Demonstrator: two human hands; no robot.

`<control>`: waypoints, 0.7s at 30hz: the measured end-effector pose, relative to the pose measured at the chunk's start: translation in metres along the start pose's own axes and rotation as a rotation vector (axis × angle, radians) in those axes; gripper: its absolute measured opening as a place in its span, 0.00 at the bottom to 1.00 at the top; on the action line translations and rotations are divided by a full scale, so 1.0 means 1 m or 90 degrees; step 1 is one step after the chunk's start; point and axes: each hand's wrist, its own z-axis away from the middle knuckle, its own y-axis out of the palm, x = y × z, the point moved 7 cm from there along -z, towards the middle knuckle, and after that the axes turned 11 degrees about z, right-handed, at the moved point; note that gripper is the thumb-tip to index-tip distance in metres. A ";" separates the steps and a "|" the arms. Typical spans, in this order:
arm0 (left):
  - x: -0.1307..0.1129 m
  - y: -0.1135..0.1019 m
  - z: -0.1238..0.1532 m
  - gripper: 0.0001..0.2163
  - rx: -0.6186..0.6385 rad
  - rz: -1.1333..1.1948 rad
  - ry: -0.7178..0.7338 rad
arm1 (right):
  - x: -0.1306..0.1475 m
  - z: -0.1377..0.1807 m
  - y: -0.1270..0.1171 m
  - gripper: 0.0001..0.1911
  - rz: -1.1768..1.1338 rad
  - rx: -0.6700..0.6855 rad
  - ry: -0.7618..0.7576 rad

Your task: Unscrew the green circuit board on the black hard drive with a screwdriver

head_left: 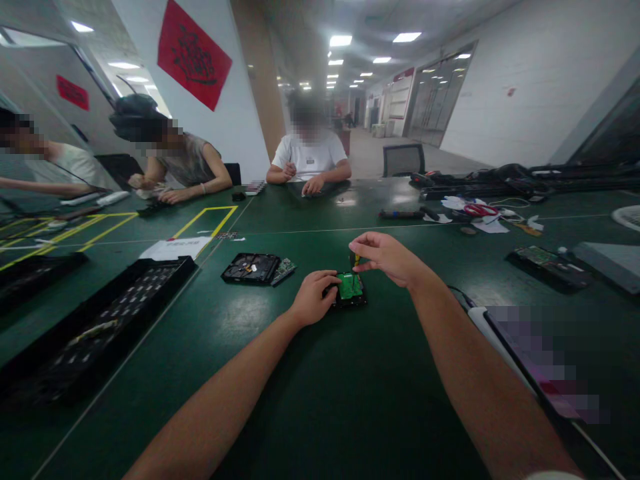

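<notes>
On the green table in front of me lies a small black hard drive (361, 301) with a green circuit board (350, 285) facing up. My left hand (311, 300) grips its left side, the fingers reaching over the edge of the board. Above the board, my right hand (387, 259) pinches a screwdriver (355, 258) with a dark and yellow handle. It stands nearly upright, pointing down at the board; whether its tip sits in a screw is too small to tell. Left of my hands are another black drive (247, 268) and loose circuit boards (284, 271) leaning beside it.
A long black tray (107, 313) stretches along the left. On the right lie a phone or tablet (530, 360), a drive with an exposed board (550, 267) and a grey box (607, 260). Cables and papers (480, 212) sit farther back. Several people sit across the table.
</notes>
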 end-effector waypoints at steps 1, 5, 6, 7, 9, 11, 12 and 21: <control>0.000 0.000 0.000 0.13 0.000 0.000 0.000 | 0.000 0.000 0.000 0.09 -0.002 -0.004 -0.001; 0.001 -0.001 0.001 0.13 -0.004 -0.002 -0.001 | 0.000 0.000 -0.001 0.06 -0.015 0.002 0.004; 0.001 0.000 0.001 0.13 -0.003 -0.002 0.000 | 0.001 0.000 0.000 0.04 -0.017 0.008 0.006; 0.000 0.000 0.001 0.13 -0.001 -0.003 0.000 | 0.001 0.001 0.000 0.03 -0.019 0.012 0.009; 0.000 0.000 0.000 0.13 -0.001 -0.002 0.002 | 0.002 0.001 0.000 0.04 -0.022 0.012 0.015; -0.001 -0.001 0.000 0.13 -0.004 0.000 0.004 | 0.003 0.001 0.000 0.05 -0.024 0.010 0.020; -0.002 -0.001 -0.001 0.13 -0.005 0.001 0.005 | 0.003 0.001 0.001 0.06 -0.022 0.010 0.019; -0.002 -0.001 0.000 0.13 -0.008 0.001 0.004 | -0.001 -0.002 -0.001 0.06 0.004 0.003 -0.008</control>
